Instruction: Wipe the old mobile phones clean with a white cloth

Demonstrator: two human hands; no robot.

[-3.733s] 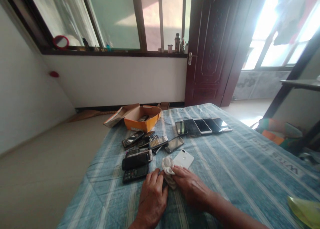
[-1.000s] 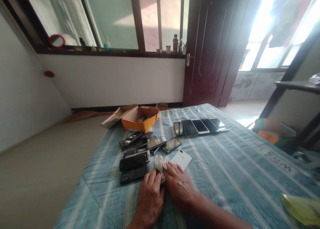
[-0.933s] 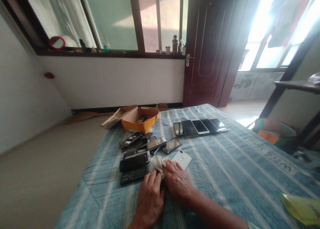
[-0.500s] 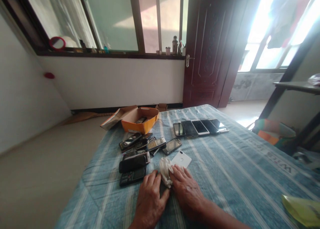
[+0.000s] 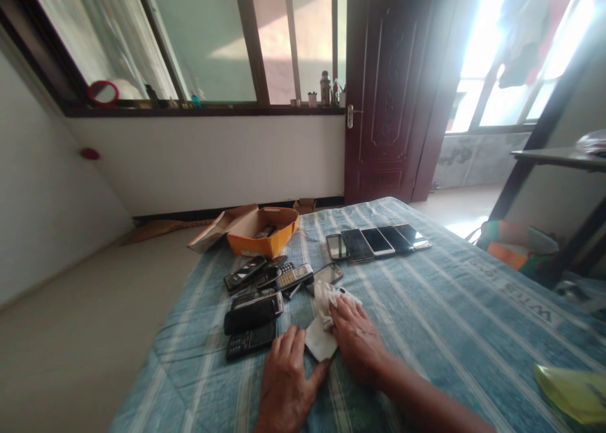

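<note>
A phone [image 5: 320,343] lies flat on the bed between my hands, its upper face looking pale. My left hand [image 5: 287,376] holds it down at the left and near edges, fingers on one side and thumb across the near corner. My right hand [image 5: 358,339] presses a crumpled white cloth [image 5: 326,297] at the phone's far right side. Beyond that cloth, a white phone [image 5: 349,294] is mostly covered. Left of my left hand lie a black keypad phone [image 5: 250,340] and a dark phone [image 5: 250,316]. A grey phone [image 5: 330,272] rests just past the cloth.
Several old phones [image 5: 293,277] are heaped near an open orange box [image 5: 265,234] with phones inside. A row of smartphones [image 5: 377,241] lies farther back. Yellow packaging [image 5: 572,392] is at the right. The blue striped bedcover [image 5: 426,319] ends at the left above the floor.
My right hand and the cloth have shifted slightly right, away from my left hand, baring more of the phone, whose face went from dark to pale. The cloth now covers more of the white phone.
</note>
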